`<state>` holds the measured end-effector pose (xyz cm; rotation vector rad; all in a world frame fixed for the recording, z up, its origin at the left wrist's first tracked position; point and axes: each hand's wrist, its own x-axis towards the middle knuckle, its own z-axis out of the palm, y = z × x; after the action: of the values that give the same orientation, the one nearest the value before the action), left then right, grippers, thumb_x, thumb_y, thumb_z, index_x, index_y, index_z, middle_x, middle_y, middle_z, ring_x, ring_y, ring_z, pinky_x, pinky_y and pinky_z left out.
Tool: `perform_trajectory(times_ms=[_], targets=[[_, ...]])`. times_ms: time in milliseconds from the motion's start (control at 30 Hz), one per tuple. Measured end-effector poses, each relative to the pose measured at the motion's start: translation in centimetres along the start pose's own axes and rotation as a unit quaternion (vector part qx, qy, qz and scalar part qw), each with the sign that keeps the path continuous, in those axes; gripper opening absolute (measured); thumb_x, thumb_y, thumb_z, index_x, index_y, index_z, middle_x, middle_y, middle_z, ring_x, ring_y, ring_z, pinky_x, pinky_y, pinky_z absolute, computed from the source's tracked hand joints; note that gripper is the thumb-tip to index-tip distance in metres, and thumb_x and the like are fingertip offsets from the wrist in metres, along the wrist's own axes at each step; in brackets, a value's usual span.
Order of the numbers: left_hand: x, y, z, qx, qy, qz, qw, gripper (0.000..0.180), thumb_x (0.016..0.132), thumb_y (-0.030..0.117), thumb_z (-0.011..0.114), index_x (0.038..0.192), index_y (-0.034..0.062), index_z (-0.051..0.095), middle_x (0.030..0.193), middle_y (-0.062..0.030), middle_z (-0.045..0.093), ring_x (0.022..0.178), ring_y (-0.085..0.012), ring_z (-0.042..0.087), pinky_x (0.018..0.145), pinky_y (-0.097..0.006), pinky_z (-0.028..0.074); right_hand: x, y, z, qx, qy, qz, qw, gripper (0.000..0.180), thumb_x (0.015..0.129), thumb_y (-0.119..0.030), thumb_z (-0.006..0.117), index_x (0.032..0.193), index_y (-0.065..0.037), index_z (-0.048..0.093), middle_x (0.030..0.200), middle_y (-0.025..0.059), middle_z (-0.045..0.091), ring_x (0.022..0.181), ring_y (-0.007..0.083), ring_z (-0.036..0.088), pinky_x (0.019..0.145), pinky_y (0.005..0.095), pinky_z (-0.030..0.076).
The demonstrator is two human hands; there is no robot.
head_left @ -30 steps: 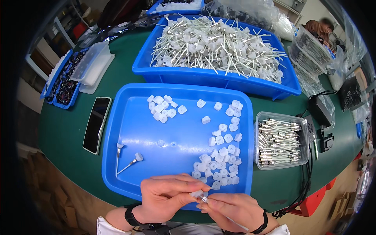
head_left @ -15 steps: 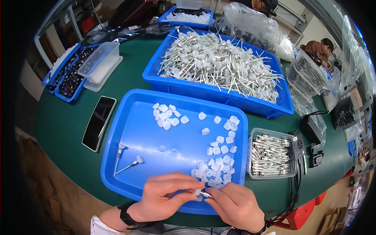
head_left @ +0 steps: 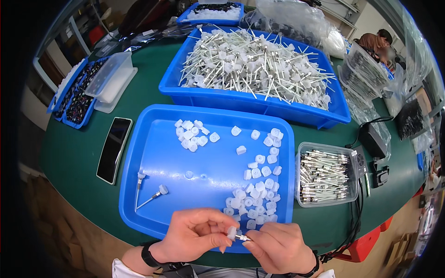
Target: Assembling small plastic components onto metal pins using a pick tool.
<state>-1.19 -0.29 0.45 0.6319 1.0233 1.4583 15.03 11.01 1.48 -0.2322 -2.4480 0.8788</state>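
Observation:
My left hand (head_left: pixel 199 231) pinches a small white plastic cap (head_left: pixel 232 233) between thumb and fingertips. Into or against that cap runs the metal end of a thin rod (head_left: pixel 242 237), gripped by my right hand (head_left: pixel 280 248); most of the rod is hidden in my fingers. Both hands are over the near edge of a shallow blue tray (head_left: pixel 287 153). Many loose white caps (head_left: pixel 256 200) lie on its right side, and a smaller cluster (head_left: pixel 190 134) sits at the far left. Two rods with caps on, one of them this slanted rod (head_left: pixel 153 198), rest at the tray's left.
Behind the tray stands a deep blue bin (head_left: pixel 259 104) heaped with capped rods. A transparent box (head_left: pixel 324 178) of bare rods is at the right, near black cables and an adapter (head_left: pixel 372 141). At left lie a phone (head_left: pixel 114 150) and plastic containers (head_left: pixel 111 78). Another person (head_left: pixel 374 44) sits far right.
The view has shifted slightly. My hands still hold the cap and rod together, and a bit more of the cap shows beside my left fingers.

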Motion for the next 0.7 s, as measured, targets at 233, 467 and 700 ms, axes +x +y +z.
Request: perform_trajectory(times_ms=[233,467,700], targets=[[-0.3,-2.0,0.1,-0.095,-0.014,0.073,0.993,0.022,0.075,-0.011,0.062,0.097,-0.0103,0.058,0.085,-0.0171,0.06,0.07,-0.0161,0.06,0.06,-0.026,0.051,0.1,-1.4,0.4,0.024,0.063,0.01,0.998,0.01,0.071,0.0,0.063,0.078,0.004,0.056,0.058,0.0091,0.048,0.046,0.0231,0.049,0.041,0.0307,0.038],[-0.4,-1.9,0.0,-0.075,-0.048,0.045,0.995,0.022,0.073,-0.013,0.062,0.094,-0.0096,0.061,0.086,-0.0181,0.062,0.072,-0.0162,0.061,0.063,-0.026,0.052,0.6,-1.5,-0.7,0.091,0.042,-0.015,0.995,0.01,0.069,0.002,0.062,0.076,0.006,0.055,0.057,0.0102,0.047,0.045,0.0245,0.048,0.04,0.0327,0.038],[-0.3,-2.4,-0.2,-0.072,-0.046,0.056,0.995,0.023,0.072,-0.013,0.063,0.095,-0.0088,0.061,0.089,-0.0197,0.062,0.077,-0.0173,0.062,0.068,-0.026,0.053,0.2,-1.9,0.4,0.033,0.079,-0.005,0.996,0.012,0.066,0.003,0.062,0.076,0.006,0.055,0.056,0.0103,0.046,0.044,0.0238,0.047,0.039,0.0324,0.037]])
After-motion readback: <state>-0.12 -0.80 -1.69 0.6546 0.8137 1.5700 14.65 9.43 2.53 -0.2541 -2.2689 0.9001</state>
